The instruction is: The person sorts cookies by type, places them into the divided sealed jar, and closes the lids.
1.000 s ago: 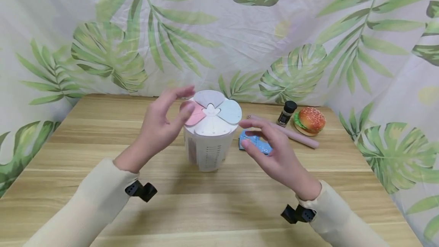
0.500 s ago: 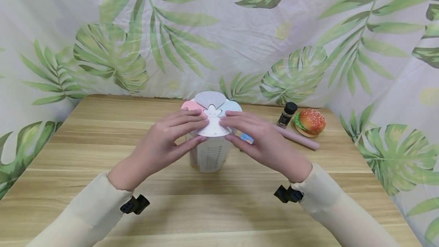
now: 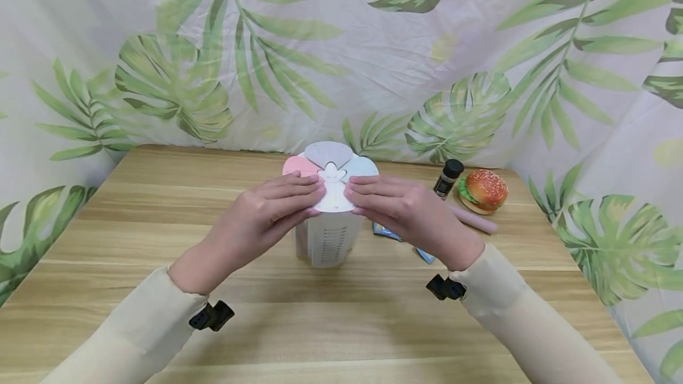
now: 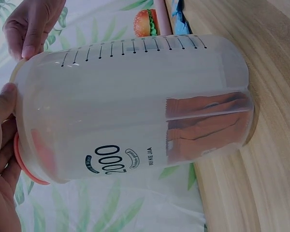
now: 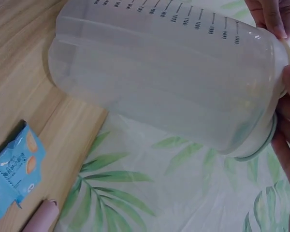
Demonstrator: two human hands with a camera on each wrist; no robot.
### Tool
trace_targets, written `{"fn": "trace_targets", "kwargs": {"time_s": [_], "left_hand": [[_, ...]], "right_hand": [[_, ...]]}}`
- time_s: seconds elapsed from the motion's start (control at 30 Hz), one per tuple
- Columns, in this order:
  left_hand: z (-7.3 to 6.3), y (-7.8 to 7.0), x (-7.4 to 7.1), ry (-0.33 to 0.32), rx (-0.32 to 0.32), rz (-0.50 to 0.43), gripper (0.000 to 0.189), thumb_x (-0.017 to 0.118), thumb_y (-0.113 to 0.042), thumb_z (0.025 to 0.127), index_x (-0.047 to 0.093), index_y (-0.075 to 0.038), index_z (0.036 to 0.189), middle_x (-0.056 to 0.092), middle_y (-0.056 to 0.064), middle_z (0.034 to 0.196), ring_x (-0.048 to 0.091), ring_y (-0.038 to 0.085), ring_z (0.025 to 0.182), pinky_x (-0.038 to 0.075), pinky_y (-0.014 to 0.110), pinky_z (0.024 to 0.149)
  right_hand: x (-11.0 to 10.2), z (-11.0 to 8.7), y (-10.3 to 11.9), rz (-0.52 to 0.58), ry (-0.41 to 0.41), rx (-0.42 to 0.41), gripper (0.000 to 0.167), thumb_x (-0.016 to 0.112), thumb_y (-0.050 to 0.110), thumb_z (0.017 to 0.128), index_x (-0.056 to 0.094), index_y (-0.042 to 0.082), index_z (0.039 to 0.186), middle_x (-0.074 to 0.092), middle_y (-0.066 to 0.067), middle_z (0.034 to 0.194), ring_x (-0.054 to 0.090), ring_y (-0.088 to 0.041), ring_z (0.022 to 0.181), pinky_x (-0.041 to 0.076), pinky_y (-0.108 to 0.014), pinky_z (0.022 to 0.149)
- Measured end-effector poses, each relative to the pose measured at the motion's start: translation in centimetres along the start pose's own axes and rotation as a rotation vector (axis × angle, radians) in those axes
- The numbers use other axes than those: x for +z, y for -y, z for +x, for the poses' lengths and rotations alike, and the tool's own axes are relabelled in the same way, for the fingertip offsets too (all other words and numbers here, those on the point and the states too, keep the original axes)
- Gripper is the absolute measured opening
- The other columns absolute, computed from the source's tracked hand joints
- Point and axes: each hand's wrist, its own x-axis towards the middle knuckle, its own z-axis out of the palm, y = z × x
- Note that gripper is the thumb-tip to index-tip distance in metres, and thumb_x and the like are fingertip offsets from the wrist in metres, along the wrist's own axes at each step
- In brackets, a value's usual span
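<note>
A tall translucent storage canister [image 3: 331, 242] stands upright on the table, its flower-shaped lid [image 3: 335, 197] showing pink, grey, pale blue and white petals. My left hand [image 3: 261, 209] grips the lid's left side, fingers on top and thumb at the front rim. On the right side my right hand [image 3: 402, 209] holds the lid the same way. In the left wrist view, brown packets [image 4: 208, 128] lie at the bottom inside one section of the canister. The pink and blue petals are partly hidden by my fingers.
Blue snack packets [image 5: 19, 164] lie right of the canister, partly behind my right hand. Farther right are a pink rod [image 3: 475, 220], a black-capped seasoning bottle [image 3: 447, 179] and a toy hamburger [image 3: 482, 190]. A leaf-patterned cloth [image 3: 373, 64] hangs behind the wooden table [image 3: 160, 212].
Both hands have come inward from either side of the canister and settled on its lid, thumbs closing up to the front rim. The canister has stayed in place.
</note>
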Motion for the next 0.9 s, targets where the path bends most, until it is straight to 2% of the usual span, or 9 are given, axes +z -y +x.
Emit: {"fn": "trace_targets", "kwargs": {"time_s": [0.17, 0.3, 0.5, 0.63, 0.77, 0.9], "left_hand": [[0.1, 0.0, 0.2, -0.03, 0.023, 0.001, 0.043, 0.085, 0.003, 0.08, 0.078, -0.004, 0.122, 0.078, 0.012, 0.123, 0.074, 0.031, 0.118, 0.05, 0.032, 0.116], [0.3, -0.1, 0.4, -0.056, 0.032, 0.024, 0.042, 0.085, 0.003, 0.08, 0.078, -0.003, 0.121, 0.079, 0.012, 0.121, 0.074, 0.032, 0.117, 0.052, 0.035, 0.115], [0.3, -0.2, 0.5, -0.043, -0.034, 0.013, 0.042, 0.084, -0.004, 0.085, 0.074, -0.004, 0.126, 0.077, 0.012, 0.124, 0.073, 0.031, 0.118, 0.051, 0.032, 0.116], [0.3, -0.1, 0.4, -0.016, -0.083, -0.013, 0.049, 0.085, -0.009, 0.086, 0.069, -0.004, 0.133, 0.074, 0.011, 0.13, 0.072, 0.026, 0.114, 0.054, 0.032, 0.11], [0.3, 0.2, 0.4, 0.014, -0.111, -0.031, 0.059, 0.083, -0.011, 0.089, 0.062, -0.004, 0.143, 0.073, 0.009, 0.132, 0.071, 0.022, 0.11, 0.055, 0.037, 0.105], [0.3, 0.4, 0.4, 0.036, -0.123, -0.021, 0.07, 0.08, -0.016, 0.094, 0.048, -0.006, 0.156, 0.073, 0.01, 0.127, 0.069, 0.025, 0.116, 0.05, 0.048, 0.115]], "right_hand": [[0.1, -0.2, -0.4, 0.023, -0.021, -0.01, 0.034, 0.08, 0.007, 0.091, 0.077, 0.009, 0.125, 0.077, -0.008, 0.128, 0.072, -0.022, 0.124, 0.059, -0.035, 0.105], [-0.1, -0.1, -0.5, 0.066, -0.018, 0.003, 0.033, 0.079, 0.007, 0.092, 0.078, 0.009, 0.124, 0.077, -0.009, 0.128, 0.072, -0.022, 0.123, 0.059, -0.033, 0.106], [-0.3, 0.7, -0.6, 0.151, -0.056, 0.042, 0.03, 0.078, 0.0, 0.09, 0.078, 0.006, 0.12, 0.079, -0.009, 0.121, 0.075, -0.024, 0.115, 0.061, -0.031, 0.101], [-0.3, 1.5, -0.9, 0.218, -0.066, 0.087, 0.025, 0.073, -0.001, 0.095, 0.078, 0.005, 0.119, 0.08, -0.006, 0.113, 0.075, -0.02, 0.107, 0.062, -0.03, 0.094], [-0.1, 2.1, -1.2, 0.258, -0.078, 0.126, 0.021, 0.069, -0.002, 0.097, 0.077, 0.004, 0.116, 0.08, -0.007, 0.108, 0.075, -0.019, 0.101, 0.062, -0.033, 0.085], [0.0, 2.6, -1.3, 0.278, -0.102, 0.185, 0.016, 0.067, 0.0, 0.1, 0.077, 0.001, 0.112, 0.08, -0.01, 0.106, 0.075, -0.02, 0.098, 0.064, -0.034, 0.081]]}}
